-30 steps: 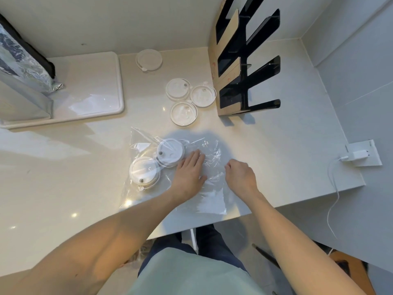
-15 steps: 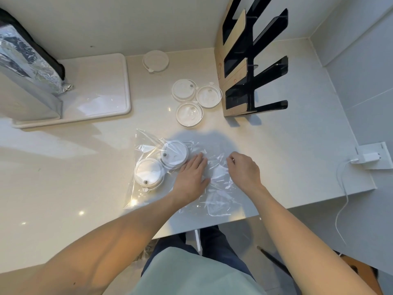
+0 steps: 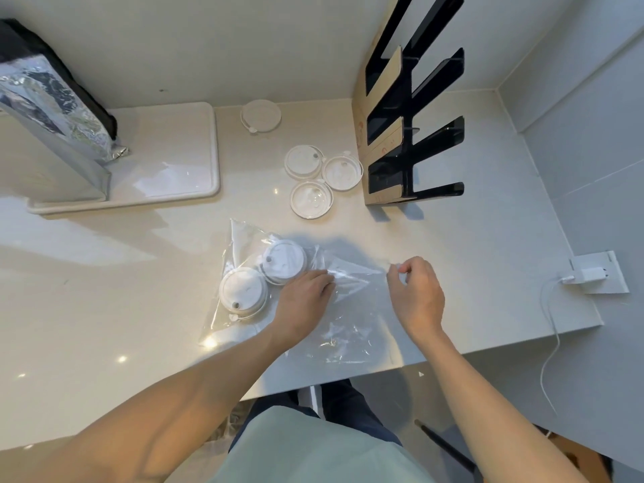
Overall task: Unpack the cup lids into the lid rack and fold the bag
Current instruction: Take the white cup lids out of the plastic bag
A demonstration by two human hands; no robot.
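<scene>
At the far left a foil-wrapped bag (image 3: pixel 52 109) is leaning upright on a pale tray (image 3: pixel 167 169) that is lying on the worktop (image 3: pixel 104 291). Moving right, a single round lid (image 3: pixel 260 116) is lying alone near the back wall, apart from the rest. Nearer the middle, three white cup lids (image 3: pixel 311 199) are sitting loose on the worktop in a tight cluster, rims touching or nearly so, just beside the foot of the rack.

In front of them the clear plastic bag (image 3: pixel 348 329) is lying flat and crinkled, its near edge reaching the worktop's front edge. Two more bagged lids (image 3: pixel 243 291) are resting inside its left end, one just behind and to the right of the other, rims touching.

The left hand (image 3: pixel 303 301) is lying palm down on the bag just right of those two lids, its fingers (image 3: pixel 322 278) curled and pinching a fold of the film. The right hand (image 3: pixel 416 298) is hovering over the bag's right end, its fingers (image 3: pixel 397 271) closed on the film's edge, so the plastic is stretching taut between the two hands.

Further right, the black lid rack (image 3: pixel 414 127) is standing upright with cardboard against its left side; its slots are showing no lids. At the far right a white charger (image 3: pixel 590 273) is sitting in a wall socket, its cable hanging down.
</scene>
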